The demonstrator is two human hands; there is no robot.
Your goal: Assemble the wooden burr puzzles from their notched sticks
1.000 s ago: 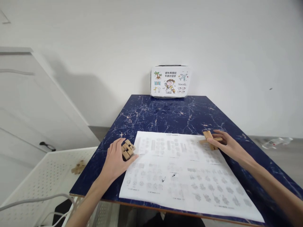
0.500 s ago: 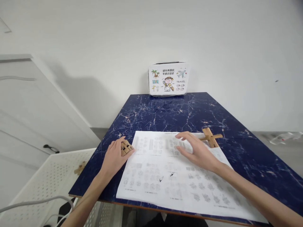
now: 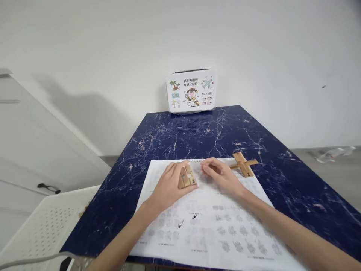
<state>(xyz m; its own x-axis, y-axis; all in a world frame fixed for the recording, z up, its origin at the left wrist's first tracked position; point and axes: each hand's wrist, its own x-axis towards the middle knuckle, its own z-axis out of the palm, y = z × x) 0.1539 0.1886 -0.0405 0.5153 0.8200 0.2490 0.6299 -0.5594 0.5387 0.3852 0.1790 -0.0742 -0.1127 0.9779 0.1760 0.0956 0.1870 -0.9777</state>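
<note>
My left hand (image 3: 170,183) is wrapped round a small block of wooden puzzle pieces (image 3: 188,177), which has notches and a dark mark on its front. The block is over the printed paper sheet (image 3: 158,241). Just right of it, my right hand (image 3: 218,174) hovers with its fingers curled in and tips together; no object shows in them. Beyond that hand, a cross-shaped wooden piece (image 3: 243,165) lies at the sheet's far right edge. It too bears a dark mark.
A white carry case (image 3: 191,92) with cartoon prints stands at the back of the blue marbled table (image 3: 197,133), against the wall. To the left, below the tabletop, is a white perforated surface (image 3: 49,226) with a grey cable (image 3: 36,259). A clear plastic bottle (image 3: 331,154) lies off to the right.
My left hand has brought the wooden block rightward from the sheet's left edge to over the sheet. My right hand's spread fingers have curled together. The view has shifted slightly.
</note>
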